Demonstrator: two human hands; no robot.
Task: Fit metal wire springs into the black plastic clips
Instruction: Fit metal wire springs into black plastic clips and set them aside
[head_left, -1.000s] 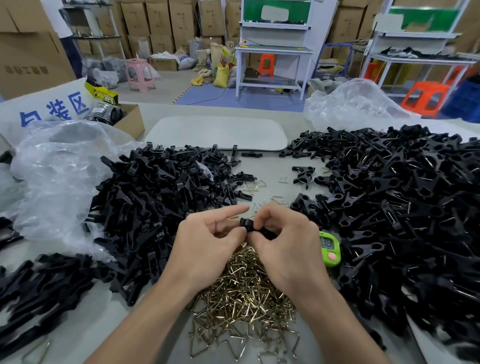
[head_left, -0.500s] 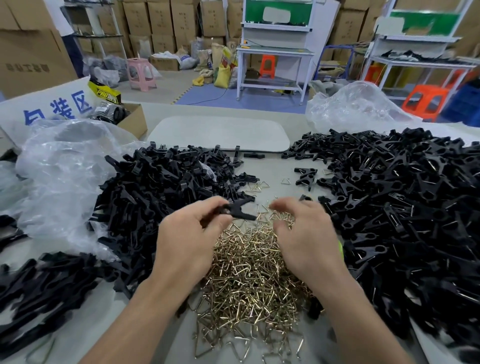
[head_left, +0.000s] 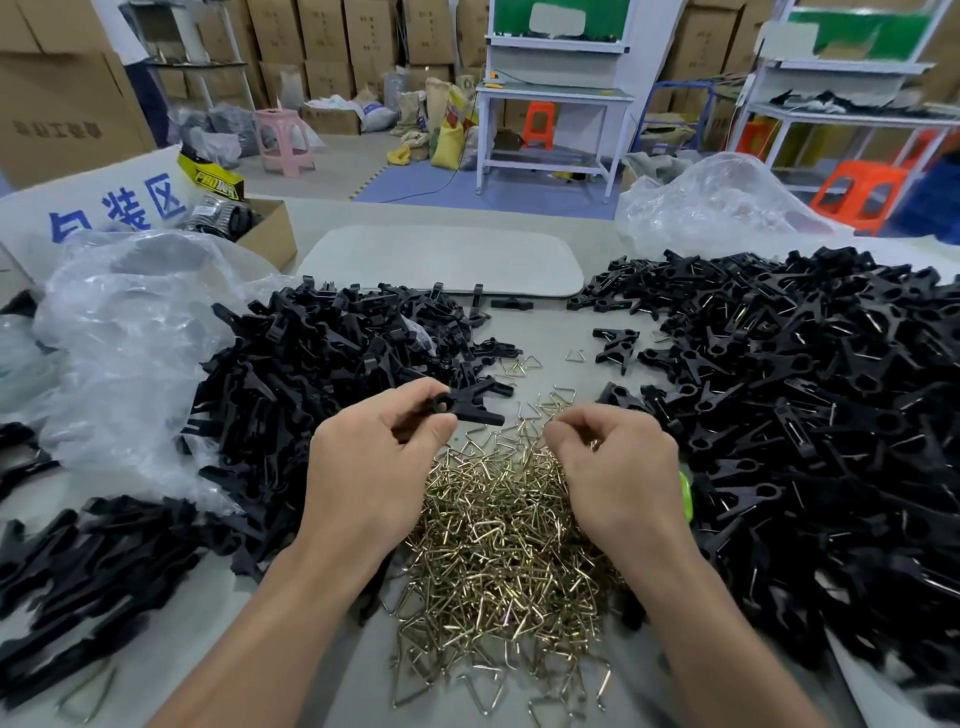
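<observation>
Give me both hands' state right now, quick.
Left hand: shut on a black clip.
Right hand: fingers pinched over the spring pile; holding a spring or not cannot be told.

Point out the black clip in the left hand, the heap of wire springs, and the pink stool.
black clip (head_left: 470, 408), head view, on its body just right of the ring end
heap of wire springs (head_left: 498, 540), head view, middle of the pile
pink stool (head_left: 280, 120), head view, its seat

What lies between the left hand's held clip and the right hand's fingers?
In the head view, only loose wire springs on the table separate the clip in the left hand from the right hand.
</observation>
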